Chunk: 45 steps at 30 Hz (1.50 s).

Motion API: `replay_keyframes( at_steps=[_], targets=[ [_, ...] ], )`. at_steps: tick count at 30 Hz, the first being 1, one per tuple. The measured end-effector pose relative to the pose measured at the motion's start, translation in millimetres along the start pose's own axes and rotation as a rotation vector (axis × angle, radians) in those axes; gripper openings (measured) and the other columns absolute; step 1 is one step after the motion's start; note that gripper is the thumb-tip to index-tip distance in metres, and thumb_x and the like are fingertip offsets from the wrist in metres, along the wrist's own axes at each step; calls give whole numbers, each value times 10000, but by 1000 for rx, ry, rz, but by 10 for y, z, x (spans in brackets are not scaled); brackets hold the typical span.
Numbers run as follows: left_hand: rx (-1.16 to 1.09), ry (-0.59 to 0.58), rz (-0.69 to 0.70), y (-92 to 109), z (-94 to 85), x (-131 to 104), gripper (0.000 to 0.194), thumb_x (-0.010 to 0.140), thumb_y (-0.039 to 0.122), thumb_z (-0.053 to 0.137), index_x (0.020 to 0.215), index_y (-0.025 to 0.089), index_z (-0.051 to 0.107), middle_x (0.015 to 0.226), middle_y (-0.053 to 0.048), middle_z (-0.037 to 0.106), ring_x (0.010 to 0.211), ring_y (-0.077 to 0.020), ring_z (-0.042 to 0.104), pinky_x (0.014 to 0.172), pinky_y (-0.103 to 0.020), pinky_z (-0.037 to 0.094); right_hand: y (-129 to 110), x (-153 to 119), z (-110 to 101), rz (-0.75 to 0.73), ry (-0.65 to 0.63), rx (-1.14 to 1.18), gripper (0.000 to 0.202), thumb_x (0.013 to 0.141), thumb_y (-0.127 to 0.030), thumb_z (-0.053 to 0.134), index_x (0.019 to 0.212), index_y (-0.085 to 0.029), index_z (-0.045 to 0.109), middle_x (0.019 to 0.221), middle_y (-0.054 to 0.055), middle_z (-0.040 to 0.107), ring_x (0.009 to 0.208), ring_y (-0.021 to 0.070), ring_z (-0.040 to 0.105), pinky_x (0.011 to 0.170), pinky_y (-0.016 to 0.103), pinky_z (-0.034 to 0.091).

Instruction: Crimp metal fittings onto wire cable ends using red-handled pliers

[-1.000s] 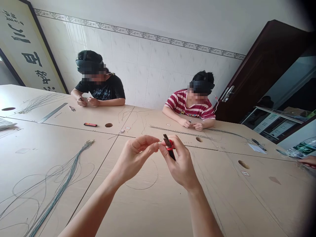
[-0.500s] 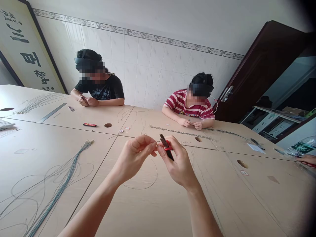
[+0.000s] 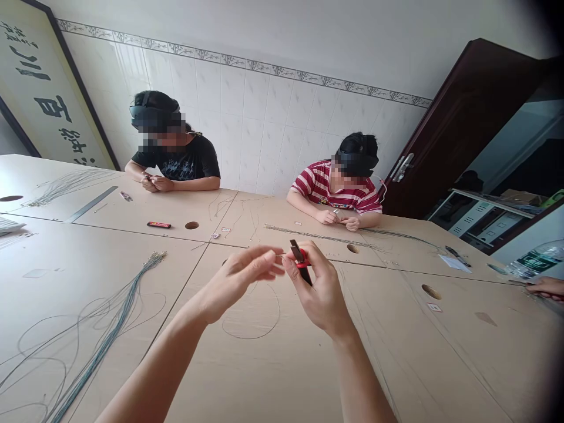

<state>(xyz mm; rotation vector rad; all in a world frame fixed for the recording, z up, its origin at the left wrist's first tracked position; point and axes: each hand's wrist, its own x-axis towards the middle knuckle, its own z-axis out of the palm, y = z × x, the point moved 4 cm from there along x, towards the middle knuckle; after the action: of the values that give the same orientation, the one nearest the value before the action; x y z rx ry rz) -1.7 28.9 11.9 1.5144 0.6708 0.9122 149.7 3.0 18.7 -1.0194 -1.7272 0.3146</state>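
On the left of the table (image 3: 247, 382), a bundle of thin cords (image 3: 118, 320) lies fanned out. The left hand (image 3: 247, 273) is loosely open just beside the right, its fingers slightly spread. The right hand (image 3: 315, 288) is closed around red-and-black pliers (image 3: 302, 264), which point up above the table.

Gap btwn forearms (image 3: 165, 343), wire bundle (image 3: 112, 329) L
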Motion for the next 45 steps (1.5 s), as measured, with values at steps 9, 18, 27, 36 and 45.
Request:
replay_keyframes(
  at_steps=[9,18,27,36,45],
  targets=[
    [-490,-415,-96,54,55,-161,321,813,458,661,620,202,647,353,32,485,201,-4,171,250,-165,98,39,8,-30,47,38,29,94,932,-219,498,838,-222,495,811,-12,512,747,136,506,740,274,433],
    [-435,466,290,433,-247,-118,307,886,516,537,679,300,606,260,148,-48,172,-40,-94,196,-229,-25,-12,-16,-18,34,19,49,99,921,-201,493,825,-226,491,813,-7,519,763,147,492,741,285,426],
    [-432,654,616,565,-577,-269,312,999,367,384,1080,342,685,1292,193,615,1383,-73,369,1024,-168,446,-88,-33,16,6,-44,33,111,883,-127,488,831,-224,473,829,-1,518,757,151,475,732,296,408],
    [-385,671,628,325,-661,-4,326,958,465,418,1059,307,685,1310,21,644,1345,-193,457,1101,-374,395,-174,-80,34,-39,-126,42,119,907,-148,492,836,-232,447,857,5,522,764,150,482,708,290,416],
    [11,9,-45,-161,-4,349,495,908,551,488,1041,128,709,1098,-153,728,1074,-271,660,979,-422,467,-44,-14,-114,-22,55,18,80,938,-221,490,861,-233,471,831,2,534,736,142,513,678,270,429]
  ],
)
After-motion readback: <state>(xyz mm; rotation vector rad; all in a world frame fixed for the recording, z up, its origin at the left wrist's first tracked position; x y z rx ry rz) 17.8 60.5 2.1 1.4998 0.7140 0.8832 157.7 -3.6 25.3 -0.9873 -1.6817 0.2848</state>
